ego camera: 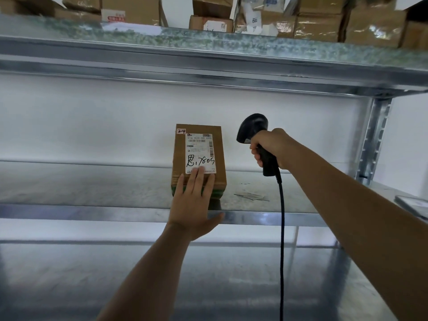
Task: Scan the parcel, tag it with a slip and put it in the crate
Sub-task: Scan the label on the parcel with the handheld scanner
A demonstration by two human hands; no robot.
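A brown cardboard parcel (199,154) lies flat on the middle metal shelf (92,188). It carries a white shipping label with a barcode and handwritten marks, plus a small slip reading "2-4" at its top left corner. My left hand (194,205) rests flat on the parcel's near end, fingers spread over the label's lower edge. My right hand (271,147) grips a black corded barcode scanner (253,130), held upright just right of the parcel with its head turned toward it.
The scanner's black cable (281,239) hangs down past the shelf edge. Small paper scraps (251,195) lie on the shelf right of the parcel. Several cardboard boxes (319,22) fill the top shelf. A steel upright (375,140) stands at right; a lower shelf (208,286) is below.
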